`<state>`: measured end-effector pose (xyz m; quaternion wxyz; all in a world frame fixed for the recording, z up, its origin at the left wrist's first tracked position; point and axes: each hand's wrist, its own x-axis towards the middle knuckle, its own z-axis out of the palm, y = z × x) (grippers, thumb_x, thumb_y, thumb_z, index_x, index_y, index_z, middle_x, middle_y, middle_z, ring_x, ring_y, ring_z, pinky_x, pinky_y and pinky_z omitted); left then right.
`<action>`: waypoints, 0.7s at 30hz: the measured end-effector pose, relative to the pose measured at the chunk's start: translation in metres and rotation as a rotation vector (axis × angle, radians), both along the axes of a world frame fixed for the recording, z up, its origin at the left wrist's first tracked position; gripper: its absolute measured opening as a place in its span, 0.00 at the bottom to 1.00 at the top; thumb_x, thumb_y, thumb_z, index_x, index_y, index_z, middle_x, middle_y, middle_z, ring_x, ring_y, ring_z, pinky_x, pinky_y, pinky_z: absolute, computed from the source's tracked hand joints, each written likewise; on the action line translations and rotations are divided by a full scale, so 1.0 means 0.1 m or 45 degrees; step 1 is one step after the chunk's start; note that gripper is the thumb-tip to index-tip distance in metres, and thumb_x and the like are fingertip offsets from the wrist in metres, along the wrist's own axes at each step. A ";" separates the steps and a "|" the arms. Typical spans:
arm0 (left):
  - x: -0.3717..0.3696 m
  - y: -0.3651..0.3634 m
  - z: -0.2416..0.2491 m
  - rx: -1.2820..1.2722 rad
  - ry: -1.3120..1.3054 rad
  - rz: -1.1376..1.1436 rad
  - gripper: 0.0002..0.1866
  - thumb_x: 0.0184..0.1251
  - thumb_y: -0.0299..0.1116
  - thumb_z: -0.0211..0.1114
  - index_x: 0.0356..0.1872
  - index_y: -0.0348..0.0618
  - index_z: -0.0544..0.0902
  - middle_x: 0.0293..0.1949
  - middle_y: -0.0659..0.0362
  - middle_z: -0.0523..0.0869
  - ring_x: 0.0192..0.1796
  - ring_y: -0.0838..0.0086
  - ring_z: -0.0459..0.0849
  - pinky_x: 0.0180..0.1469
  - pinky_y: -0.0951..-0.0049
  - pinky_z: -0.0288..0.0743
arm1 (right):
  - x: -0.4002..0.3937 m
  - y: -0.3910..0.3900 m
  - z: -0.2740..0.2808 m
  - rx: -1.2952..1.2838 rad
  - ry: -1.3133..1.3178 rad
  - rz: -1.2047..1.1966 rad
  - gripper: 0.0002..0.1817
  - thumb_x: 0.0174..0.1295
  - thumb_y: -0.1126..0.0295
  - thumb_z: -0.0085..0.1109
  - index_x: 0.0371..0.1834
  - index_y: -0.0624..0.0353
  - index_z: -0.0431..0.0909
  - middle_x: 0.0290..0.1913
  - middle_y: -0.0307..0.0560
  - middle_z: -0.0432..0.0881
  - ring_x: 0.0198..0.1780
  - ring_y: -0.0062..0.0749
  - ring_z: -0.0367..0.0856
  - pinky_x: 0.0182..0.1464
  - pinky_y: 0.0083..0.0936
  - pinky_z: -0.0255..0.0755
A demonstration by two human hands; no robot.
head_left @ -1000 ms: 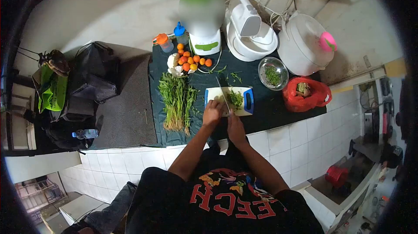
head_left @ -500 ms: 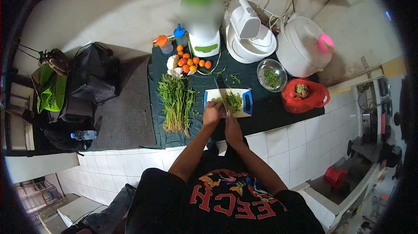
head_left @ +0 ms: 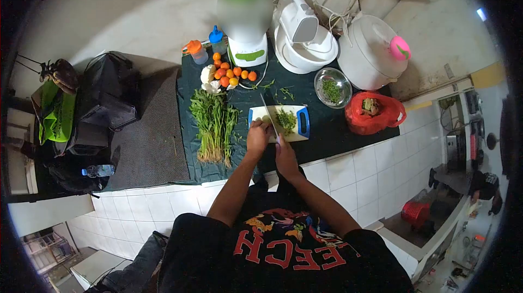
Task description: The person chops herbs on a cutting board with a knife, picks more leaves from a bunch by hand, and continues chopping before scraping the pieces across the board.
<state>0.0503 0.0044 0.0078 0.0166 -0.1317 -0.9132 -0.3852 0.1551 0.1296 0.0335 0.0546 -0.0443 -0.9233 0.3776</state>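
Knife (head_left: pixel 269 112) in right hand (head_left: pixel 285 153), over board (head_left: pixel 297 134)

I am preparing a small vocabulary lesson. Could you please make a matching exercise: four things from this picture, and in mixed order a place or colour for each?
1. knife
2. bunch of greens
3. round bowl
4. cutting board

A. white with blue ends
B. beside the red bag
C. in the right hand
D. just left of the cutting board

Right pairs: 1-C, 2-D, 3-B, 4-A
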 end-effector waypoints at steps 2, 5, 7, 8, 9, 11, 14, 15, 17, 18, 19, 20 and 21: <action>0.01 0.01 -0.01 0.085 0.009 0.045 0.13 0.60 0.32 0.74 0.45 0.41 0.91 0.41 0.48 0.86 0.49 0.47 0.83 0.55 0.52 0.78 | -0.08 0.02 0.07 -0.014 -0.020 -0.005 0.24 0.82 0.66 0.46 0.74 0.69 0.67 0.56 0.73 0.81 0.58 0.70 0.81 0.60 0.55 0.74; 0.00 -0.02 -0.05 0.096 0.074 0.024 0.12 0.60 0.32 0.74 0.44 0.41 0.91 0.40 0.47 0.85 0.48 0.47 0.83 0.54 0.52 0.78 | -0.08 0.03 0.09 -0.045 -0.173 -0.024 0.24 0.82 0.67 0.45 0.75 0.70 0.66 0.58 0.74 0.81 0.61 0.70 0.79 0.63 0.54 0.74; 0.02 -0.01 0.00 0.101 0.053 0.020 0.09 0.62 0.32 0.73 0.42 0.40 0.91 0.41 0.48 0.85 0.49 0.48 0.83 0.54 0.53 0.79 | 0.01 0.02 0.10 -0.012 -0.048 -0.047 0.24 0.82 0.66 0.45 0.75 0.70 0.66 0.58 0.74 0.81 0.61 0.70 0.79 0.63 0.53 0.74; 0.02 -0.01 0.01 0.104 0.035 0.016 0.08 0.65 0.32 0.71 0.40 0.39 0.90 0.42 0.48 0.86 0.51 0.49 0.82 0.54 0.54 0.79 | 0.05 0.02 0.10 -0.012 -0.048 -0.055 0.24 0.82 0.66 0.45 0.75 0.70 0.66 0.58 0.74 0.81 0.61 0.70 0.79 0.63 0.53 0.74; 0.03 0.00 0.02 0.106 0.032 0.008 0.08 0.65 0.32 0.71 0.40 0.39 0.90 0.42 0.48 0.86 0.51 0.49 0.82 0.54 0.54 0.79 | 0.09 0.02 0.11 -0.041 -0.114 -0.018 0.24 0.82 0.67 0.45 0.75 0.70 0.66 0.58 0.74 0.81 0.61 0.70 0.80 0.63 0.53 0.74; 0.03 -0.02 0.03 -0.004 0.037 -0.024 0.07 0.65 0.31 0.71 0.40 0.40 0.90 0.41 0.49 0.86 0.51 0.50 0.82 0.54 0.54 0.80 | 0.12 0.00 0.12 -0.072 -0.180 0.017 0.24 0.82 0.67 0.45 0.75 0.70 0.66 0.58 0.74 0.81 0.60 0.70 0.80 0.63 0.54 0.74; 0.08 -0.02 0.06 -0.015 0.144 -0.019 0.07 0.64 0.30 0.71 0.40 0.41 0.90 0.41 0.51 0.86 0.51 0.52 0.82 0.55 0.55 0.80 | 0.04 -0.04 0.10 -0.056 -0.210 -0.013 0.25 0.81 0.67 0.46 0.76 0.69 0.65 0.58 0.74 0.81 0.60 0.69 0.80 0.63 0.54 0.74; 0.08 -0.03 0.08 -0.019 0.147 -0.019 0.07 0.64 0.30 0.71 0.40 0.41 0.90 0.41 0.51 0.86 0.51 0.52 0.82 0.55 0.55 0.80 | -0.04 -0.05 0.08 -0.031 -0.163 -0.021 0.25 0.81 0.67 0.47 0.76 0.69 0.65 0.58 0.74 0.81 0.60 0.68 0.80 0.63 0.54 0.74; 0.09 -0.04 0.11 -0.018 0.185 -0.073 0.08 0.64 0.31 0.71 0.41 0.43 0.91 0.41 0.52 0.87 0.51 0.53 0.83 0.54 0.55 0.81 | -0.15 -0.02 0.06 -0.008 -0.113 -0.034 0.26 0.81 0.67 0.47 0.76 0.69 0.65 0.59 0.74 0.80 0.61 0.68 0.80 0.63 0.54 0.74; 0.10 -0.04 0.09 -0.020 0.187 -0.079 0.08 0.64 0.31 0.71 0.41 0.43 0.91 0.41 0.52 0.87 0.51 0.53 0.83 0.54 0.55 0.81 | -0.19 0.01 0.08 -0.042 -0.121 -0.001 0.26 0.81 0.66 0.48 0.76 0.69 0.65 0.59 0.73 0.81 0.61 0.68 0.80 0.62 0.54 0.74; 0.10 -0.03 0.06 -0.040 0.208 -0.044 0.07 0.64 0.31 0.71 0.41 0.45 0.91 0.41 0.52 0.87 0.50 0.54 0.83 0.54 0.55 0.81 | -0.22 0.02 0.09 -0.077 -0.127 0.030 0.26 0.81 0.66 0.48 0.77 0.69 0.65 0.60 0.73 0.81 0.60 0.67 0.81 0.62 0.54 0.74; 0.09 -0.04 0.04 -0.060 0.229 -0.012 0.07 0.64 0.32 0.71 0.41 0.46 0.92 0.40 0.52 0.88 0.49 0.54 0.84 0.53 0.55 0.81 | -0.20 0.03 0.11 -0.083 -0.123 0.021 0.26 0.81 0.66 0.48 0.77 0.69 0.65 0.60 0.73 0.81 0.60 0.67 0.81 0.62 0.54 0.74; 0.08 -0.05 0.05 -0.064 0.231 -0.024 0.07 0.64 0.32 0.71 0.41 0.46 0.92 0.40 0.52 0.88 0.49 0.54 0.84 0.53 0.55 0.81 | -0.16 0.04 0.12 -0.068 -0.156 0.010 0.26 0.81 0.67 0.49 0.76 0.69 0.65 0.60 0.73 0.81 0.61 0.67 0.81 0.62 0.54 0.74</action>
